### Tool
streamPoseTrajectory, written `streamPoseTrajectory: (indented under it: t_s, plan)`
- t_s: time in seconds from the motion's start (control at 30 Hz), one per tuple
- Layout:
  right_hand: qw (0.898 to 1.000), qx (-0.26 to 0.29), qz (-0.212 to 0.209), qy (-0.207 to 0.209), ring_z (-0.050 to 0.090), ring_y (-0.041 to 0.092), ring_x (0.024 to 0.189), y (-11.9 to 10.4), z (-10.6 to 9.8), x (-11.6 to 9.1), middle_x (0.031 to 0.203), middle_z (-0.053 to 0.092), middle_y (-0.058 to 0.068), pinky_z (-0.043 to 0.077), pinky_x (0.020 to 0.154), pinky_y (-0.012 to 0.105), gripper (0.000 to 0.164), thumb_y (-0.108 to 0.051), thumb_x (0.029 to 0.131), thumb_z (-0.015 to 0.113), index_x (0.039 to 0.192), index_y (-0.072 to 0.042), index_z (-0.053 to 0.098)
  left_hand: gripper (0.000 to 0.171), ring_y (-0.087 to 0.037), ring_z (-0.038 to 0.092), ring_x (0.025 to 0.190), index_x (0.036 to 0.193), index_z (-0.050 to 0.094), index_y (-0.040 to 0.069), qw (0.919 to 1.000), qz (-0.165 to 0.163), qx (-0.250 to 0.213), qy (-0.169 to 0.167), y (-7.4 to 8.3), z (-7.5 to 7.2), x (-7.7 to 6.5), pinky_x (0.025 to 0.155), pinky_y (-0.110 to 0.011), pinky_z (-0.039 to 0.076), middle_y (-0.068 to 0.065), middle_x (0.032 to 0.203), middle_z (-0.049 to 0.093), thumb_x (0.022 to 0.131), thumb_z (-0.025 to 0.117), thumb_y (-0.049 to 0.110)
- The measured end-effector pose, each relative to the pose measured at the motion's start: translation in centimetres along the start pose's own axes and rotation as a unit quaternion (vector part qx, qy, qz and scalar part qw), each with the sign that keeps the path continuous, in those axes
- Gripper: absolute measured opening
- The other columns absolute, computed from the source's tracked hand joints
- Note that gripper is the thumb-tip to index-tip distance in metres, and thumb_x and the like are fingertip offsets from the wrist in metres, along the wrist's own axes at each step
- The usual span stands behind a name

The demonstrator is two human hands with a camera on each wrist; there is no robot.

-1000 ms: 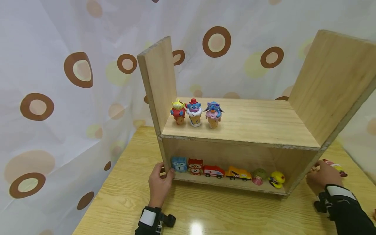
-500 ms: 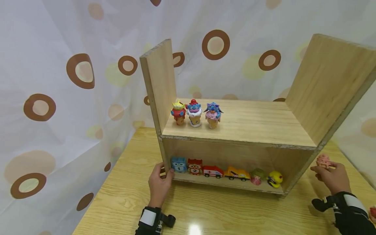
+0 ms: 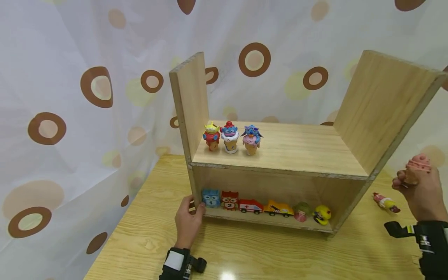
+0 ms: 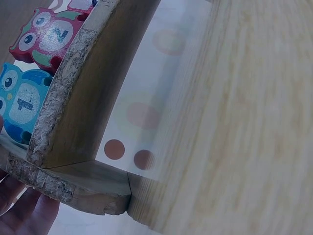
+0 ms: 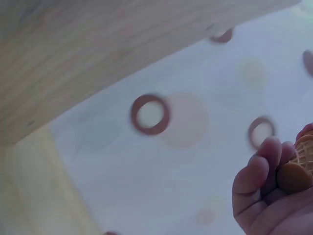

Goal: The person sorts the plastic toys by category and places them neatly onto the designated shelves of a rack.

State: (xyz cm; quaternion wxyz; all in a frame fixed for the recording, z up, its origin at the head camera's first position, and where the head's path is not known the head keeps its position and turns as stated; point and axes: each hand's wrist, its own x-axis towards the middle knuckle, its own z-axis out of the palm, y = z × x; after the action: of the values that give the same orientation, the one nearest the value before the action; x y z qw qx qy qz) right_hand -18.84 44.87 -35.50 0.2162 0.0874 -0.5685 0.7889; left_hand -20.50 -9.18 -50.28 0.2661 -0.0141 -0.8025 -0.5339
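Observation:
My left hand (image 3: 188,223) grips the lower left side of a wooden shelf (image 3: 297,171); in the left wrist view its fingers (image 4: 34,210) curl under the rough board edge. My right hand (image 3: 427,194) holds an ice-cream-cone figurine (image 3: 419,162) with a pink top, raised to the right of the shelf. The waffle cone (image 5: 304,152) shows between thumb and fingers in the right wrist view. Three cone figurines stand at the left of the upper board: one yellow-headed (image 3: 211,136), one blue with a red hat (image 3: 229,138), one blue with long ears (image 3: 251,140).
Along the lower shelf stand a blue owl block (image 3: 211,198), a red owl block (image 3: 230,200), a red toy ambulance (image 3: 251,206), a yellow toy truck (image 3: 278,209), a green-topped doll (image 3: 301,212) and a yellow-capped figure (image 3: 321,214). Another figurine (image 3: 385,202) lies on the table (image 3: 273,249).
My right hand has picked up the pink-topped cone figurine beside the shelf and raised it up and to the right. The left hand keeps its grip on the shelf.

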Motion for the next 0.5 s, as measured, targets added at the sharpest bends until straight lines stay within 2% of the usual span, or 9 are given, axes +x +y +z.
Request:
streamPoseTrajectory:
  t_s: [0.07, 0.17, 0.33, 0.37, 0.43, 0.5]
  plan:
    - [1.0, 0.013, -0.027, -0.001, 0.055, 0.014, 0.061, -1.4, 0.7, 0.1, 0.075, 0.058, 0.004, 0.045, 0.056, 0.025, 0.012, -0.009, 0.105, 0.039, 0.107, -0.008, 0.051, 0.031, -0.024, 0.07, 0.099, 0.12, 0.064, 0.008, 1.0, 0.001, 0.0, 0.001, 0.0, 0.0, 0.0, 0.076, -0.035, 0.061, -0.009, 0.113, 0.071, 0.09, 0.069, 0.012]
    - [0.996, 0.024, -0.09, 0.011, 0.055, 0.014, 0.064, -3.6, 1.9, 0.6, 0.08, 0.057, 0.005, 0.045, 0.059, 0.022, 0.022, -0.012, 0.106, 0.035, 0.12, -0.008, 0.052, 0.031, -0.024, 0.07, 0.098, 0.119, 0.064, 0.008, 1.0, 0.004, 0.002, 0.005, 0.1, 0.0, 0.0, 0.075, -0.035, 0.061, -0.009, 0.111, 0.071, 0.089, 0.07, 0.012]
    - [0.983, 0.027, -0.181, 0.028, 0.056, 0.017, 0.069, -7.1, 4.1, 1.2, 0.087, 0.056, 0.01, 0.05, 0.065, 0.019, 0.019, -0.002, 0.104, 0.041, 0.11, 0.003, 0.058, 0.031, -0.024, 0.07, 0.098, 0.119, 0.064, 0.007, 1.0, 0.005, 0.002, 0.004, 0.1, 0.0, 0.0, 0.076, -0.037, 0.061, -0.01, 0.112, 0.071, 0.089, 0.07, 0.012]
    - [0.981, 0.031, -0.191, 0.025, 0.057, 0.017, 0.07, -7.8, 4.6, 1.1, 0.089, 0.056, 0.011, 0.051, 0.067, 0.018, 0.017, 0.0, 0.103, 0.043, 0.107, 0.005, 0.059, 0.031, -0.025, 0.07, 0.098, 0.119, 0.064, 0.007, 1.0, 0.005, 0.003, 0.004, 0.1, 0.0, 0.0, 0.076, -0.038, 0.061, -0.01, 0.112, 0.071, 0.089, 0.07, 0.012]
    - [0.975, 0.029, -0.214, 0.046, 0.054, 0.018, 0.071, -9.0, 6.4, 0.7, 0.091, 0.056, 0.012, 0.051, 0.068, 0.017, 0.015, -0.001, 0.101, 0.049, 0.103, 0.008, 0.06, 0.032, -0.024, 0.07, 0.098, 0.12, 0.064, 0.008, 1.0, 0.004, 0.004, 0.005, 0.1, 0.1, 0.0, 0.076, -0.038, 0.061, -0.009, 0.112, 0.071, 0.089, 0.07, 0.013]
    - [0.971, 0.04, -0.232, 0.044, 0.053, 0.018, 0.071, -9.9, 8.1, 0.5, 0.092, 0.057, 0.013, 0.05, 0.069, 0.017, 0.016, -0.001, 0.101, 0.048, 0.103, 0.01, 0.06, 0.032, -0.024, 0.07, 0.098, 0.12, 0.064, 0.008, 1.0, 0.005, 0.005, 0.006, 0.0, 0.1, 0.0, 0.076, -0.037, 0.061, -0.009, 0.112, 0.071, 0.089, 0.07, 0.013]
